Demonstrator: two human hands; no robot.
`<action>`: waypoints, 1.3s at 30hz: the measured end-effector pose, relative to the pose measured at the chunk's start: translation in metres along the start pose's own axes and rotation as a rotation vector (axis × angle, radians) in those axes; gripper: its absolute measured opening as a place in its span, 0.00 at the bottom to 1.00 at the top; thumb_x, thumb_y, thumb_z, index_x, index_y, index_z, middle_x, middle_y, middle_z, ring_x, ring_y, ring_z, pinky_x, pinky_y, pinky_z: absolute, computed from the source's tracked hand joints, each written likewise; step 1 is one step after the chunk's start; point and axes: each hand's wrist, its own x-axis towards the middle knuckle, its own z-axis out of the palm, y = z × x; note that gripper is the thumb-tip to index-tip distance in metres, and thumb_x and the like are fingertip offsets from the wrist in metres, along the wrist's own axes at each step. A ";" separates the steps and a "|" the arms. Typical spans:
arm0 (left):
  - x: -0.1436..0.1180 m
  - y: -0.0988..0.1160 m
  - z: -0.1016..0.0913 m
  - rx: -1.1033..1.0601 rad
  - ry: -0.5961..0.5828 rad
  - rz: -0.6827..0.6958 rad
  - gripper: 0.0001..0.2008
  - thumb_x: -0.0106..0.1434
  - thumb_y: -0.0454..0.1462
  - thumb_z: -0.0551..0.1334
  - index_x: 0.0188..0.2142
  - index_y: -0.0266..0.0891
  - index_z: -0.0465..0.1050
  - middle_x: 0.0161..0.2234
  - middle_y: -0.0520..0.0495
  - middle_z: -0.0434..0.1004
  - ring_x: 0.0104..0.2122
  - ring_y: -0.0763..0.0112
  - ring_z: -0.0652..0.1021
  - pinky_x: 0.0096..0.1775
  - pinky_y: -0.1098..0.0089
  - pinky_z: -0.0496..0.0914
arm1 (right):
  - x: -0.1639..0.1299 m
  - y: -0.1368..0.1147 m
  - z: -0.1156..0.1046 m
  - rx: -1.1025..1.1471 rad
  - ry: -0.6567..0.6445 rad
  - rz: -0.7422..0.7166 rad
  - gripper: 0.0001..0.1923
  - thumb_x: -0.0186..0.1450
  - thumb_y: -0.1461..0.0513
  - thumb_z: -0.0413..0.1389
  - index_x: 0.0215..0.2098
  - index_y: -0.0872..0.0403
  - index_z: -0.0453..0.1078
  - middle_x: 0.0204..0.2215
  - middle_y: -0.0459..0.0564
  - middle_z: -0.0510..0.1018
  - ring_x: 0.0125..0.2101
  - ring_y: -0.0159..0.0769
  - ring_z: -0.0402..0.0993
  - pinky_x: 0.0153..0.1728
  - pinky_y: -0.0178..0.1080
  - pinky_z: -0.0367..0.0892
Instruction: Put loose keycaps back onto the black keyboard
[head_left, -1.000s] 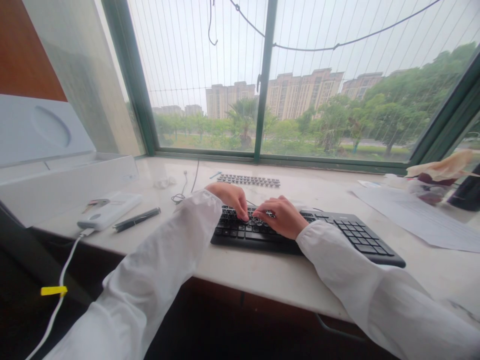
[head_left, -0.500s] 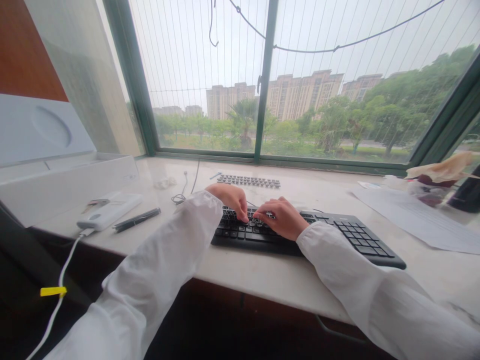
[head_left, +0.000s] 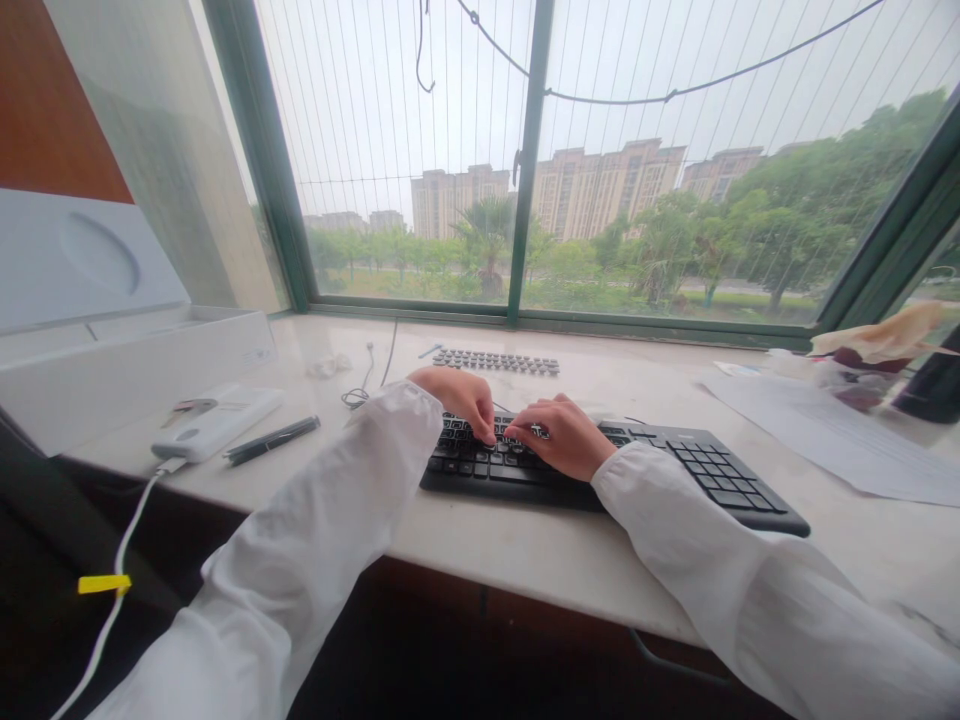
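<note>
Keyboard [head_left: 697, 475] is lying on the sill [head_left: 525, 555], long axis running from 9 to 3 o'clock. Left hand [head_left: 459, 397] and right hand [head_left: 564, 437] are resting curled over its left half, fingers touching keys, gripping nothing.

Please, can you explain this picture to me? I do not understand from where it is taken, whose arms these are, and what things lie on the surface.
The camera sits on a person's head and looks forward and down, so the two white-sleeved arms are that person's own. There is no machine. The left hand and the right hand rest with bent fingers on the keys of a black keyboard; neither holds anything. The keyboard lies on a pale stone ledge below a large window. To the left lie a black pen and a white device with a white cable. Behind the hands is a grey strip of keys. To the right lie sheets of paper.
</note>
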 end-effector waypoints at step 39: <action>0.002 -0.003 0.000 -0.035 -0.028 0.037 0.20 0.51 0.54 0.66 0.35 0.43 0.81 0.33 0.53 0.82 0.36 0.71 0.76 0.39 0.73 0.62 | 0.000 -0.001 0.000 -0.017 -0.037 0.015 0.12 0.68 0.55 0.55 0.32 0.50 0.77 0.29 0.45 0.81 0.32 0.34 0.74 0.42 0.40 0.56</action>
